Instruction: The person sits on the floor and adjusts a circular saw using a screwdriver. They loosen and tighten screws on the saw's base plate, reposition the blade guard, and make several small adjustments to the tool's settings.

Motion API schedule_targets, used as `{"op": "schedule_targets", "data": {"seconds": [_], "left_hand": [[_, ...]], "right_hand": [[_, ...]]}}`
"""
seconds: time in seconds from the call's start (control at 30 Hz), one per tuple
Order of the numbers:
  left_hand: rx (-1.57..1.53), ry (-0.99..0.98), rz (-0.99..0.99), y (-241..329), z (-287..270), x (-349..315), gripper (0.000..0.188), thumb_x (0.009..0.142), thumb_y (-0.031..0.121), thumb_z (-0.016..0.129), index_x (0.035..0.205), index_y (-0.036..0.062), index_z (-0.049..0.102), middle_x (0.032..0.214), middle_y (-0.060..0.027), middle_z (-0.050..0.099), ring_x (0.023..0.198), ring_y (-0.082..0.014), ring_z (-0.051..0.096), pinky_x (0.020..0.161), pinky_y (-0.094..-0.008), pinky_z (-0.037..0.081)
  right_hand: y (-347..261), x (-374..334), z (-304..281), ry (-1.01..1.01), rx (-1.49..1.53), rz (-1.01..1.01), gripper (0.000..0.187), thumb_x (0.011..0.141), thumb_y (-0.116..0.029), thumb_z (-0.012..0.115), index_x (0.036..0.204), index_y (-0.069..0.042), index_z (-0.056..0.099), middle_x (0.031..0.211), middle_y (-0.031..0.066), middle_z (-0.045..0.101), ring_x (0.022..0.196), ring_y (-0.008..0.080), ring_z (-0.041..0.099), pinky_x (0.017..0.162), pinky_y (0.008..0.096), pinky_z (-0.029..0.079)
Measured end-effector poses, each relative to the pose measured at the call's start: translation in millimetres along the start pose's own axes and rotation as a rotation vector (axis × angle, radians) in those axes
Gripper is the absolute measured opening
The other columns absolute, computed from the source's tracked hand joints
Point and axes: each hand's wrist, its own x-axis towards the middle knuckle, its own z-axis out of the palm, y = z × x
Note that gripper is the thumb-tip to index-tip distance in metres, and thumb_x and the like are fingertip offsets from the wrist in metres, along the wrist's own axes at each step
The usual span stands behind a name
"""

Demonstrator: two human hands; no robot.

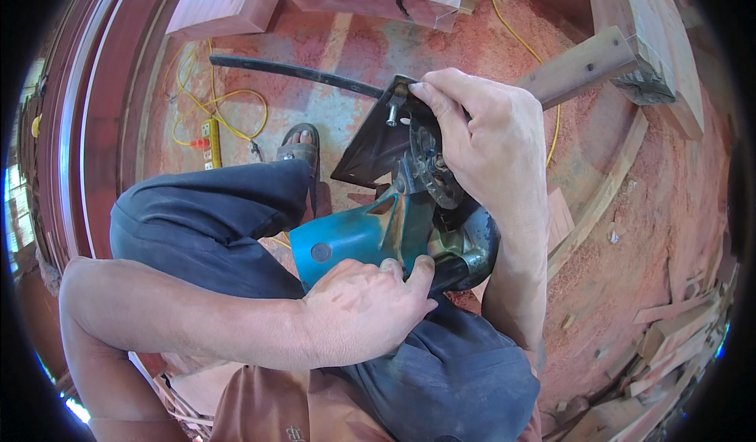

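Note:
A teal circular saw [346,233] rests across my lap, tilted so that its dark metal base plate [366,147] points up and away from me. My left hand [366,308] is closed on the saw's body beside the black handle, thumb and forefinger toward the handle. My right hand [492,131] pinches the far right corner of the base plate between thumb and fingers. A silver bolt [392,115] sticks out of the plate close to those fingertips. My right hand partly covers the mechanism below the plate.
Thick wooden blocks [224,5] lie along the far side. A wooden bar [579,68] juts from the right, and a black strip [299,72] reaches left behind the saw. A yellow power strip [210,143] with its cord sits at the left. Wood scraps [677,340] lie at the right.

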Motion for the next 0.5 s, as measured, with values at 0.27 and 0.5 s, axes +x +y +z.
{"op": "schedule_targets", "data": {"seconds": [0.27,0.5], "left_hand": [[-0.029,0.023,0.027,-0.1,1.7,-1.5,0.053,0.11,0.035,0.058,0.136,-0.0115,0.056,0.087,-0.0256,0.073,0.075,-0.039,0.076,0.064,-0.0479,0.061],[-0.007,0.01,0.016,0.7,2.4,-1.9,0.055,0.11,0.037,0.059,0.136,-0.011,0.057,0.087,-0.0249,0.073,0.076,-0.0377,0.076,0.063,-0.0471,0.061]], "right_hand": [[-1.3,-0.5,-2.0,0.007,0.0,-0.023,0.015,0.098,-0.016,0.076,0.099,-0.001,0.077,0.085,0.0205,0.074,0.078,0.0382,0.074,0.068,0.0414,0.055],[-4.8,-1.7,-8.8,-0.012,0.012,-0.014,0.014,0.098,-0.014,0.076,0.1,0.0,0.077,0.085,0.02,0.074,0.078,0.0383,0.074,0.069,0.0406,0.055]]}}
